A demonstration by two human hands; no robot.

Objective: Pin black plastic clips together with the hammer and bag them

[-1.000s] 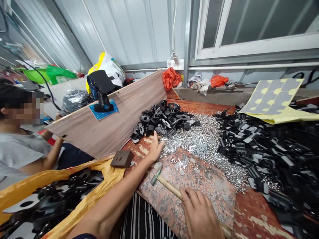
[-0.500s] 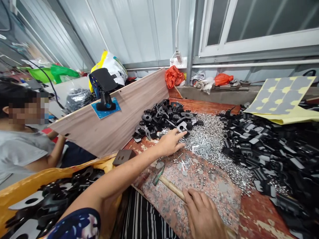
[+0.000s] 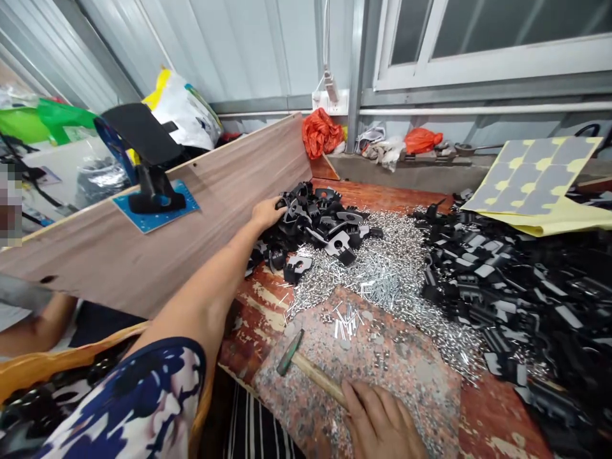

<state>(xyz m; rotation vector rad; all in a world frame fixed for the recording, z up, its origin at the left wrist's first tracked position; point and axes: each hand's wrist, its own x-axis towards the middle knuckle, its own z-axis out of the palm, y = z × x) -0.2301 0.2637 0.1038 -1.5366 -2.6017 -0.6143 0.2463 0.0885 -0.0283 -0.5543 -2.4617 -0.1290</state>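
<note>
My left hand [image 3: 268, 213] reaches to the far left side of a heap of black plastic parts [image 3: 318, 220] and touches it. Its fingertips are hidden among the parts, so I cannot tell whether they grip one. My right hand [image 3: 380, 421] is closed round the wooden handle of a small hammer [image 3: 318, 376]. The hammer's green head lies over a speckled stone slab [image 3: 415, 357]. Several loose metal pins [image 3: 347, 322] lie on the slab, in front of a wide spread of small shiny metal pieces [image 3: 396, 268].
A wooden board [image 3: 229, 204] stands along the left, with a black part on a blue plate [image 3: 157, 207] attached. More black parts [image 3: 516, 287] cover the right side, below a sticker sheet [image 3: 533, 175]. A yellow sack [image 3: 90, 347] stands lower left; a person's arm [image 3: 52, 325] shows beyond.
My left hand has moved from the heap's near side to its far left side. The right hand still holds the hammer. The view has turned left and closer.
</note>
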